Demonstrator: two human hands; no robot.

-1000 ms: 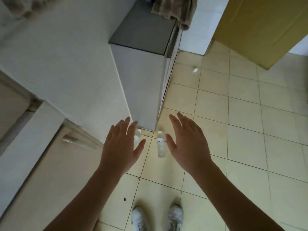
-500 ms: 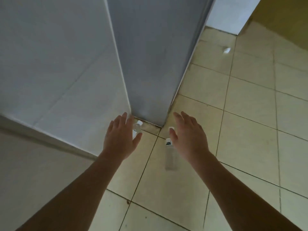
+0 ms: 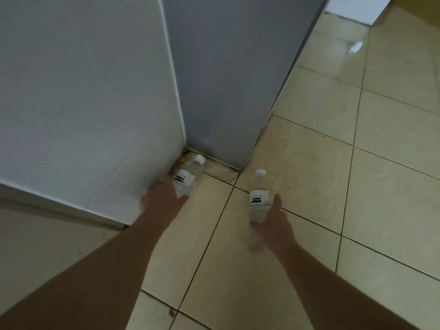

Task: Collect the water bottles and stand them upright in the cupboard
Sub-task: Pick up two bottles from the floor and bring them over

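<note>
Looks like a home, prob. a kitchen or utility corner: glossy cream square floor tiles (image 3: 309, 186) w/ dark grout lines, white tiled wall (image 3: 83, 91) at left, a tall grey flat-sided appliance or cabinet (image 3: 226, 79) standing in the corner, grime along its base. Yellow-brown wooden door edge (image 3: 419, 10) top right. Small clear plastic water bottles (image 3: 258, 198) on the floor, domestic sort.

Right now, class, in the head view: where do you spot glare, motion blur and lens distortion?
Head view: glare on the glossy floor tiles at upper right; motion blur smears the left hand and the lower half of the right bottle near the right hand; wide-angle distortion splays the cabinet edges; lighting is dim and soft, without hard shadows.
</note>
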